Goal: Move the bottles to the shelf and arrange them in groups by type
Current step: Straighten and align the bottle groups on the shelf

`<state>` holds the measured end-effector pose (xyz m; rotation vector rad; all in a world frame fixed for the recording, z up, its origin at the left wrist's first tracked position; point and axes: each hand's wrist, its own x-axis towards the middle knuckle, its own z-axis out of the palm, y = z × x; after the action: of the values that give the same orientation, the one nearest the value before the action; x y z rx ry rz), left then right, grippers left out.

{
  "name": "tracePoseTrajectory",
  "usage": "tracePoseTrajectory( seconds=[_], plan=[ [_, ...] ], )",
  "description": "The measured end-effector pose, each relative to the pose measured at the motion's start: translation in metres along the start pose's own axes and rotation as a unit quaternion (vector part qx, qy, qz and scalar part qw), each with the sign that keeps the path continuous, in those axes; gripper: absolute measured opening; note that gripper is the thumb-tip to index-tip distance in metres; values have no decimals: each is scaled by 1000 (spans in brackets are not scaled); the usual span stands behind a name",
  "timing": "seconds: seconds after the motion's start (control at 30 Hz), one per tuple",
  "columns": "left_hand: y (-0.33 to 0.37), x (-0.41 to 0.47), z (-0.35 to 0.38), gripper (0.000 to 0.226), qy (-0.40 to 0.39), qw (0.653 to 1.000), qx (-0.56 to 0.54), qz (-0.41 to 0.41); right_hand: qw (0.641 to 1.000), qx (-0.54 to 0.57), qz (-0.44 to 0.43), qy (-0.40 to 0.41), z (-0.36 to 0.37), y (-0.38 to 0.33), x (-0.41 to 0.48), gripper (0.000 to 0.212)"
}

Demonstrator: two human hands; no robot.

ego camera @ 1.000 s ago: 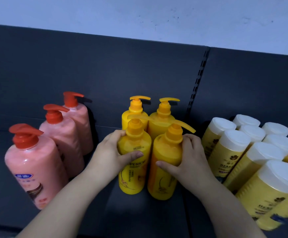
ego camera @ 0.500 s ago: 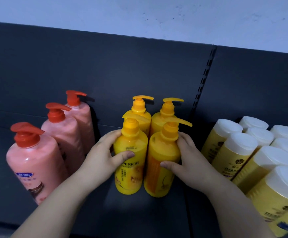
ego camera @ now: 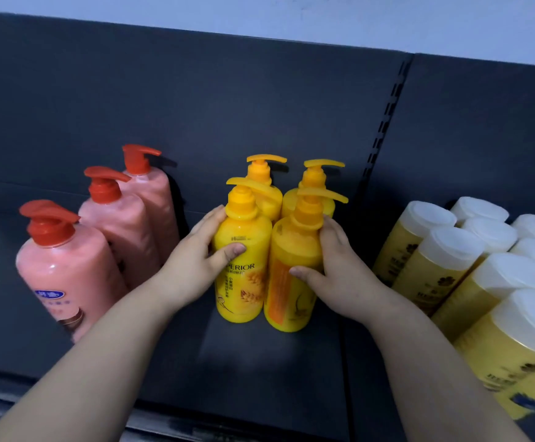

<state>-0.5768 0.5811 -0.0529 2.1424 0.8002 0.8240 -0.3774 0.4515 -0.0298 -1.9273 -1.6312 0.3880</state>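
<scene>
Left hand (ego camera: 192, 269) grips left bottle (ego camera: 247, 293), right hand (ego camera: 344, 277) right bottle (ego camera: 291, 247) — upright, spouts rightward.

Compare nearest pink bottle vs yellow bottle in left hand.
Colour: the pink bottle has a red pump; the yellow bottle has a yellow one.
Grip: the left hand holds the yellow bottle; no hand holds the pink bottle.
Grouping: the pink bottle fronts a row of three; the yellow bottle sits in a two-by-two block.
Shared: both stand on the shelf with pump tops.
</scene>
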Motion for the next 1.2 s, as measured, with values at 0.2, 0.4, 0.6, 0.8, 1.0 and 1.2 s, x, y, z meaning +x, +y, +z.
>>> tracePoseTrajectory(
  seconds=[0.2,0.4,0.6,0.8,1.0,1.2],
  plan=[
    [12,-6,2,84,11,999,48,-4,1000,8,18,15,4,-4,-7,95],
    [33,-35,6,74,20,988,151,17,996,-35,72,35,12,-17,-37,91],
    [51,-58,-3,69,-30,922,369,116,991,-115,71,28,13,-58,-67,81],
    [64,-78,-16,66,-53,894,408,178,975,-206,80,35,18,-95,-98,78],
    [75,-101,-2,67,-103,887,403,198,960,-250,119,46,20,-106,-140,84],
    [103,-93,20,67,-104,882,390,245,958,-233,135,97,-6,-85,-154,82]
  ],
)
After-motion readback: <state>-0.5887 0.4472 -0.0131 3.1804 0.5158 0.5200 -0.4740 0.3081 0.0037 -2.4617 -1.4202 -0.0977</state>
